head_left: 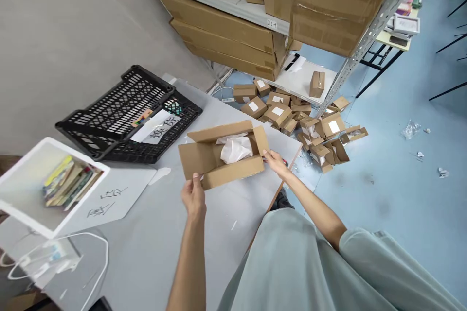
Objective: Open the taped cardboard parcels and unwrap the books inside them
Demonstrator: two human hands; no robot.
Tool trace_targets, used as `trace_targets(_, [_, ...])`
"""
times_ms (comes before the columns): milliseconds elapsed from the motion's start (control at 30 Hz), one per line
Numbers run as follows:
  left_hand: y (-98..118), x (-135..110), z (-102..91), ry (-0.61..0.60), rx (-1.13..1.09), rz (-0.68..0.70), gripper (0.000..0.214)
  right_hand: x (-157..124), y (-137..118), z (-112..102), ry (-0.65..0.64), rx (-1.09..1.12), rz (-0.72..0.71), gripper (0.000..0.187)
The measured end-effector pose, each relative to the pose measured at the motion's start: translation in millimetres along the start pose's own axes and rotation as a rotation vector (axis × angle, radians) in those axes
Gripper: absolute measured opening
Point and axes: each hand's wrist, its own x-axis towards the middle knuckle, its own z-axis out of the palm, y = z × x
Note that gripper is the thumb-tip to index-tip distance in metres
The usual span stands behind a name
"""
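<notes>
An open brown cardboard box (204,158) lies on the grey table (156,243) with its flaps spread and white wrapped stuff (236,148) inside. My left hand (193,197) grips the box's near left flap, thumb on top. My right hand (275,161) pinches the box's right end by the right flap. Something red shows under the right fingers; I cannot make it out.
A black plastic crate (124,107) with paper sheets sits at the table's far left. A white bin (22,204) with books stands near left, cables below it. Many small cardboard boxes (310,129) litter the blue floor. Shelving (365,39) with big cartons stands behind.
</notes>
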Motion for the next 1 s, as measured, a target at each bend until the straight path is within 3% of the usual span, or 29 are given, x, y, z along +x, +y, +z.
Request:
trace_targets(100, [21.2, -38.0, -15.5, -0.068, -0.15, -0.005, 0.062, -32.4, -12.4, -27.8, -0.093, 0.051, -0.072, 0.036])
trace_targets(233, [41.8, -104.6, -11.1, -0.209, -0.237, 0.015, 0.061, -85.7, -27.1, -84.4, -0.002, 0.024, -0.116, 0.054])
trace_targets(500, [47.8, -232.3, 63.1, -0.651, -0.318, -0.066, 0.064, -216.5, -20.0, -209.7, 0.408, 0.028, -0.278, 0.064])
trace_targets(633, [38.5, -285.6, 93.4, -0.848, -0.301, -0.092, 0.068, -259.6, -11.2, -264.6, 0.582, -0.02, -0.273, 0.065])
trace_targets(733, [29.0, -314.4, 111.4, -0.922, -0.229, -0.084, 0.067, -264.0, -7.2, -303.2, 0.646, -0.043, -0.247, 0.064])
trace_targets(833, [23.7, -331.4, 136.6, -0.945, -0.16, -0.107, 0.068, -247.5, -3.4, -340.7, 0.672, -0.034, -0.217, 0.062])
trace_targets(1000, [32.6, -342.2, 211.3, -0.916, -0.117, -0.17, 0.069, -200.0, -1.7, -401.9, 0.679, -0.038, -0.135, 0.061])
